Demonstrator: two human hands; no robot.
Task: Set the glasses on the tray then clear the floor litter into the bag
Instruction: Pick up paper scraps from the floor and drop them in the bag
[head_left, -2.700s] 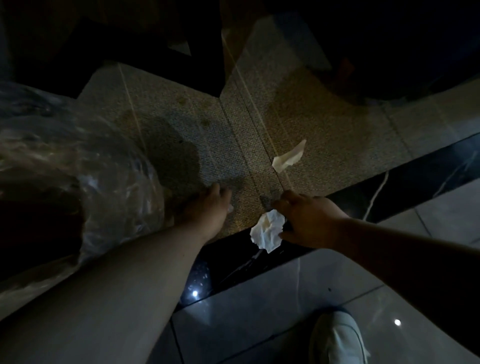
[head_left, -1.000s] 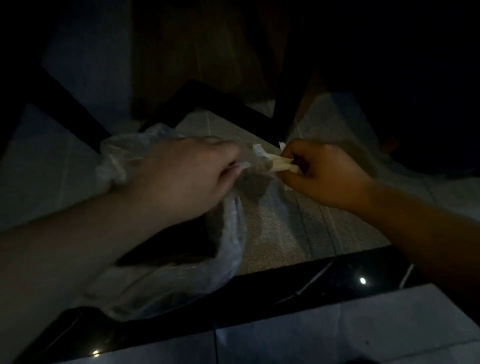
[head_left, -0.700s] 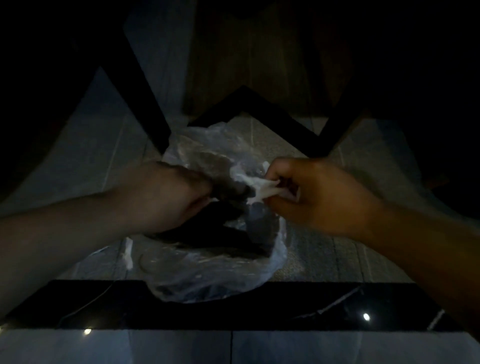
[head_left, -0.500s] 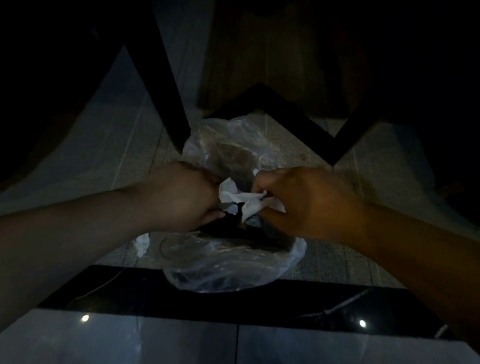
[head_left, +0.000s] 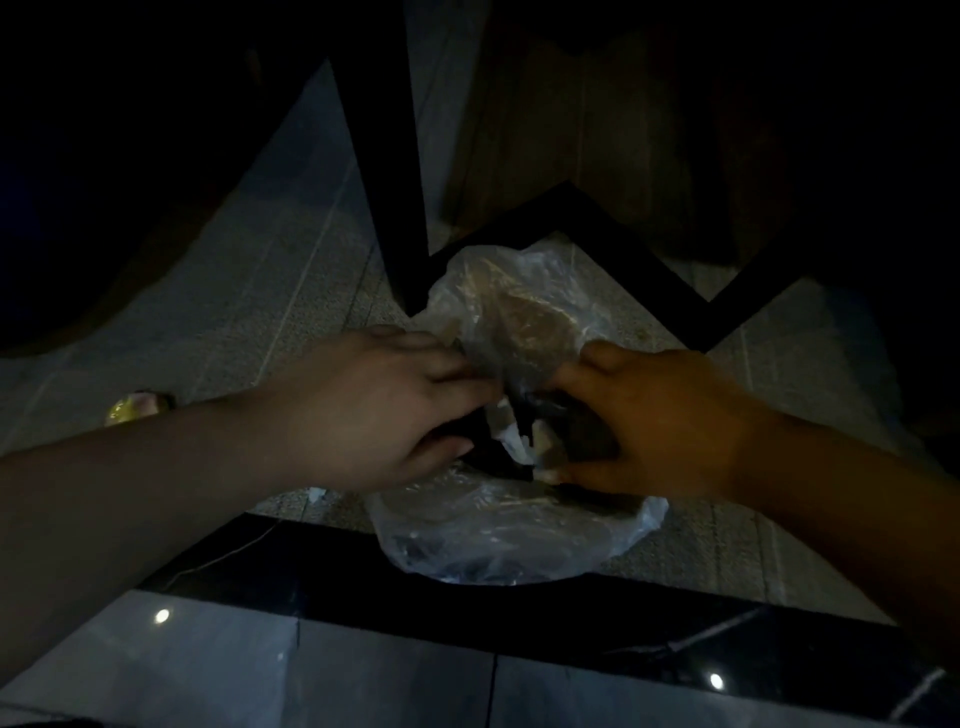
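A clear plastic bag (head_left: 519, 535) sits on the speckled floor in dim light. My left hand (head_left: 374, 415) grips the bag's rim on the left side and holds its mouth apart. My right hand (head_left: 654, 421) is at the mouth on the right, fingers pushed down into it on crumpled white tissue (head_left: 519, 436). The tissue is partly inside the bag, between my two hands. No glasses or tray are in view.
Black table legs (head_left: 384, 156) and a zigzag black frame (head_left: 639, 244) stand just behind the bag. A small yellowish round object (head_left: 136, 408) lies on the floor at left. A small white scrap (head_left: 317, 492) lies by the bag. A black tile strip (head_left: 322, 566) crosses in front.
My right hand picked the tissue pieces off the floor and brought them to the bag. It has pushed the tissue lower into the mouth while my left hand holds the rim.
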